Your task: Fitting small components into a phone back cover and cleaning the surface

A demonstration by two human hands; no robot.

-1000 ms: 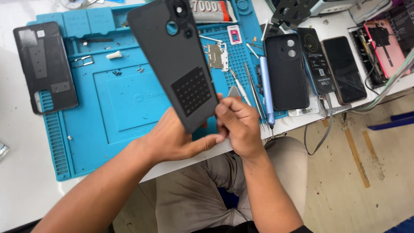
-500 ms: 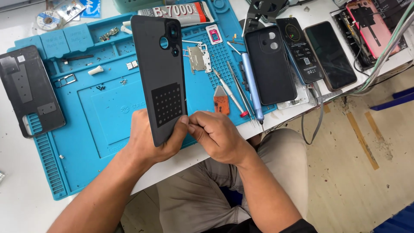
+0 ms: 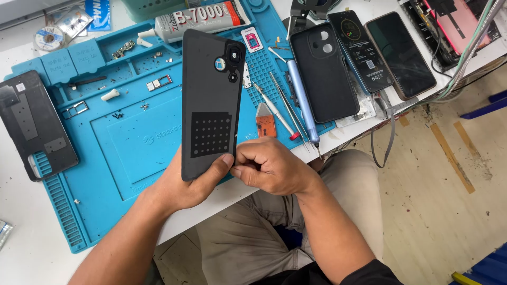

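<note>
With the left hand (image 3: pixel 182 184) gripping the dark phone back cover (image 3: pixel 211 103) upright at mid-frame over the blue mat (image 3: pixel 121 142), the closed right hand (image 3: pixel 269 166) pinching its lower edge should work gently, without bending it.

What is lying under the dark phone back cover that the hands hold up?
Behind the back cover lies the blue work mat, on the white table. The mat's middle strip is covered, so anything there cannot be seen. Left hand and right hand grip its lower end.
</note>
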